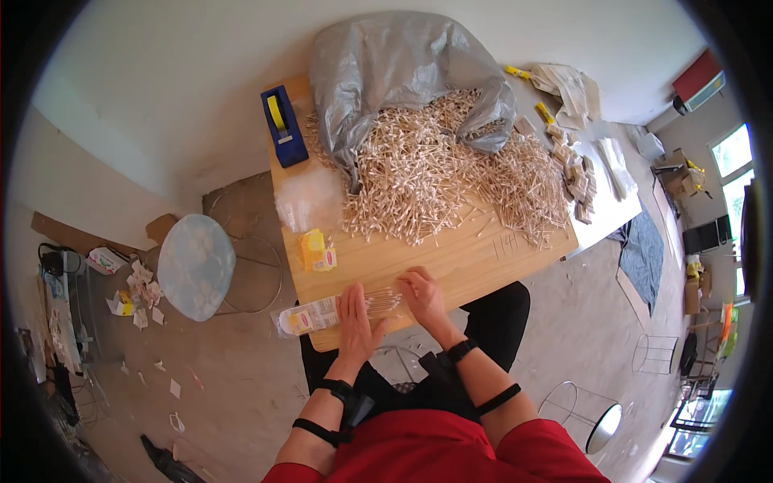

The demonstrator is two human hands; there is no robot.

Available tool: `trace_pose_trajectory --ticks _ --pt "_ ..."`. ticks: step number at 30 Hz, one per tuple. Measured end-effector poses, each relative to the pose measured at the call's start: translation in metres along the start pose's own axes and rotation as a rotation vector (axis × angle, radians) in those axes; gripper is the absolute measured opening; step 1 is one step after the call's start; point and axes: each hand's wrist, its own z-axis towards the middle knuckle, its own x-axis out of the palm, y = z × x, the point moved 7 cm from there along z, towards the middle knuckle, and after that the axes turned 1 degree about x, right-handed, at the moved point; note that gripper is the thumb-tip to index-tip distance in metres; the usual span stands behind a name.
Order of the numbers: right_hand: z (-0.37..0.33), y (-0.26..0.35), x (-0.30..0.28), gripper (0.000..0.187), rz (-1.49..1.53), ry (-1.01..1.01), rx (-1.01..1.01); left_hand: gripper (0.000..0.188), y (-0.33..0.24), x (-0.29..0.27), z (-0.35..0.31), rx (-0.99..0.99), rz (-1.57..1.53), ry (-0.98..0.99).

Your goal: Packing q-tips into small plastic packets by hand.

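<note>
A clear plastic bag with a yellow and white label (310, 316) lies along the near edge of the wooden table (475, 274). Cotton swabs (383, 301) stick out of its right end in a loose bundle. My left hand (354, 320) rests over the bag and the bundle, fingers close together, holding them against the table. Just right of the swab tips, my right hand (424, 298) has its fingers curled in. Whatever they may hold is hidden.
A large heap of cotton swabs (411, 173) spills from a grey plastic sack (378, 60). At left lie a blue tape dispenser (284, 126), clear bags (306, 201) and yellow labels (316, 251). Bundled swabs (578, 177) sit at right. A round stool (196, 266) stands left.
</note>
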Motion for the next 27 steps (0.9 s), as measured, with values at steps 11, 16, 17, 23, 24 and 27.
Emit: trace_pose_trajectory --ticks 11,16,17,23,24,27 --pt "-0.044 0.005 -0.005 0.025 0.08 -0.271 0.067 0.079 0.003 -0.013 0.007 -0.107 -0.188 -0.197" --pt "-0.031 0.014 0.038 0.032 0.209 -0.157 0.105 0.062 0.001 0.009 0.02 -0.237 -0.323 -0.241" --pt "-0.032 0.013 0.042 0.032 0.209 -0.153 0.111 0.059 -0.006 0.009 0.024 -0.221 -0.329 -0.228" --pt "-0.032 -0.006 0.024 0.033 0.324 -0.274 0.129 0.065 0.013 -0.013 0.016 -0.276 -0.377 -0.263" --pt "-0.029 -0.01 0.021 0.033 0.314 -0.273 0.127 0.07 0.012 -0.017 0.018 -0.245 -0.389 -0.258" --pt "-0.029 -0.011 0.016 0.033 0.345 -0.22 0.124 0.09 -0.006 -0.021 0.016 -0.038 -0.137 -0.085"
